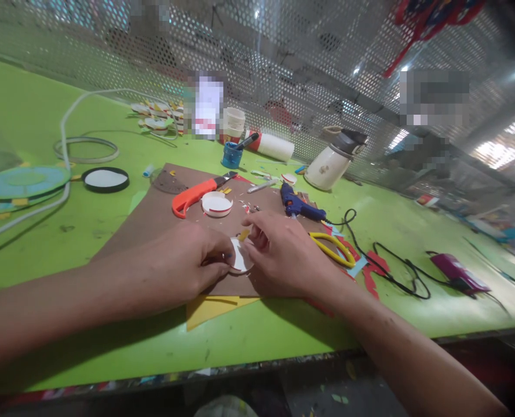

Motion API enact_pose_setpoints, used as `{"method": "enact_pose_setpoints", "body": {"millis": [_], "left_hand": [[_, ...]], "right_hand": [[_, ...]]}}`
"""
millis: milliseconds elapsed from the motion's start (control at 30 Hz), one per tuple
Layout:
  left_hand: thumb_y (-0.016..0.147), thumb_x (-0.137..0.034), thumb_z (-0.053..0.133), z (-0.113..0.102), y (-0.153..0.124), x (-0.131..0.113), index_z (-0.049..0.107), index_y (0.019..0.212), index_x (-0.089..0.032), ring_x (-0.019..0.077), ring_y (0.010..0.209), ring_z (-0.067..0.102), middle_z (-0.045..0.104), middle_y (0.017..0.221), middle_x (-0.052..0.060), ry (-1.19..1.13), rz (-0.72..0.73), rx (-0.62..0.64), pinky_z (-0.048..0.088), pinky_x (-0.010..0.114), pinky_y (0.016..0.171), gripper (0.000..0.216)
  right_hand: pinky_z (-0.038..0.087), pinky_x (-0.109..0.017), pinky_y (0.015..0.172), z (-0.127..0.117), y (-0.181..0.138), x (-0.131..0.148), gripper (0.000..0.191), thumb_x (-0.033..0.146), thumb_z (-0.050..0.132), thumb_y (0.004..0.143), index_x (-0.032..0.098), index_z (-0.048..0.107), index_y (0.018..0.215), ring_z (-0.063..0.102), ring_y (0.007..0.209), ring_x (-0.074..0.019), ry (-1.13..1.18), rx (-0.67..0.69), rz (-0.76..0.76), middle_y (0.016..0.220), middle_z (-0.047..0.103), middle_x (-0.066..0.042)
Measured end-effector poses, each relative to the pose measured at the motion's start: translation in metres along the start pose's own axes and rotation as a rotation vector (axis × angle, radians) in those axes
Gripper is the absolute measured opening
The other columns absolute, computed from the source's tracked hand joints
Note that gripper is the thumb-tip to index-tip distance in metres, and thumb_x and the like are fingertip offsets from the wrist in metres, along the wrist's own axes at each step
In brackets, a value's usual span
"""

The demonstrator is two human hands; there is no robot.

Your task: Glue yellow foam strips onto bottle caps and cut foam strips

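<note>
Both hands meet over a brown card sheet [153,214] on the green table [87,231]. My left hand [183,263] pinches a small white disc [241,258] from the left, fingers closed on it. My right hand [283,249] holds the same disc from the right, fingertips pressed on its edge. A second white disc with a red rim [216,204] lies just beyond, next to an orange-handled utility knife [196,194]. A blue glue gun [298,204] lies to the right of them, and yellow-handled scissors [333,248] lie by my right wrist.
A white jug [331,165], a blue pot with a marker [232,154], a white tube [270,146] and cups stand at the back by a perforated metal wall. A black-rimmed disc [105,179], cable and round cutouts lie left. A black cord runs right to a purple tool [457,272].
</note>
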State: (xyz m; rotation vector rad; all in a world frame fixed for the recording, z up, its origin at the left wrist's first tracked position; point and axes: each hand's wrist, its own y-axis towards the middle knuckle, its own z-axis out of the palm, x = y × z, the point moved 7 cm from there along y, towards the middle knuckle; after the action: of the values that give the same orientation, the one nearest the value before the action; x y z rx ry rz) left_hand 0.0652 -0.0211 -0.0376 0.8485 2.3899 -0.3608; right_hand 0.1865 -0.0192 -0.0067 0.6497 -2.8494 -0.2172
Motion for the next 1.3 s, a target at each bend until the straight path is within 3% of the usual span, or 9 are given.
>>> {"method": "enact_pose_setpoints", "body": {"millis": [400, 733, 933, 1100, 1300], "left_hand": [[0.084, -0.029, 0.051, 0.000, 0.001, -0.002, 0.069, 0.076, -0.022, 0.0173, 0.063, 0.057, 0.068, 0.069, 0.002, -0.007, -0.005, 0.017, 0.038, 0.030, 0.059, 0.021], [0.084, -0.028, 0.052, 0.000, 0.001, 0.000, 0.069, 0.075, -0.022, 0.0169, 0.060, 0.056, 0.067, 0.067, 0.002, -0.032, 0.002, 0.011, 0.038, 0.029, 0.056, 0.020], [0.083, -0.027, 0.051, -0.001, 0.003, -0.001, 0.066, 0.070, -0.020, 0.0165, 0.057, 0.054, 0.065, 0.064, 0.003, -0.026, 0.042, -0.005, 0.036, 0.029, 0.054, 0.021], [0.082, -0.029, 0.052, -0.004, 0.002, 0.001, 0.068, 0.077, -0.020, 0.0156, 0.055, 0.053, 0.065, 0.061, 0.001, -0.059, 0.003, 0.003, 0.035, 0.027, 0.052, 0.020], [0.075, -0.030, 0.056, -0.010, 0.004, 0.009, 0.069, 0.078, -0.019, 0.0147, 0.054, 0.051, 0.062, 0.059, 0.000, -0.120, -0.052, -0.002, 0.036, 0.025, 0.051, 0.017]], "right_hand": [[0.043, -0.033, 0.072, 0.001, 0.002, -0.003, 0.035, 0.020, 0.059, 0.088, 0.013, 0.059, 0.123, 0.064, 0.081, -0.0217, -0.022, 0.020, 0.035, 0.103, 0.069, -0.010], [0.044, -0.035, 0.078, 0.002, 0.002, 0.001, 0.037, 0.017, 0.055, 0.088, 0.011, 0.057, 0.125, 0.065, 0.094, -0.0263, -0.068, 0.043, 0.033, 0.099, 0.071, -0.013], [0.044, -0.034, 0.073, -0.001, 0.000, 0.002, 0.042, 0.017, 0.058, 0.087, 0.013, 0.057, 0.129, 0.064, 0.085, -0.0235, -0.020, 0.004, 0.028, 0.102, 0.071, -0.011], [0.046, -0.031, 0.075, -0.022, -0.004, -0.005, 0.039, 0.017, 0.063, 0.083, 0.016, 0.063, 0.122, 0.062, 0.080, -0.0178, 0.140, -0.112, 0.020, 0.104, 0.070, -0.008], [0.047, -0.028, 0.068, -0.038, -0.006, -0.031, 0.019, 0.021, 0.061, 0.086, 0.015, 0.069, 0.101, 0.063, 0.070, -0.0153, 0.354, -0.304, 0.077, 0.078, 0.070, -0.003]]}}
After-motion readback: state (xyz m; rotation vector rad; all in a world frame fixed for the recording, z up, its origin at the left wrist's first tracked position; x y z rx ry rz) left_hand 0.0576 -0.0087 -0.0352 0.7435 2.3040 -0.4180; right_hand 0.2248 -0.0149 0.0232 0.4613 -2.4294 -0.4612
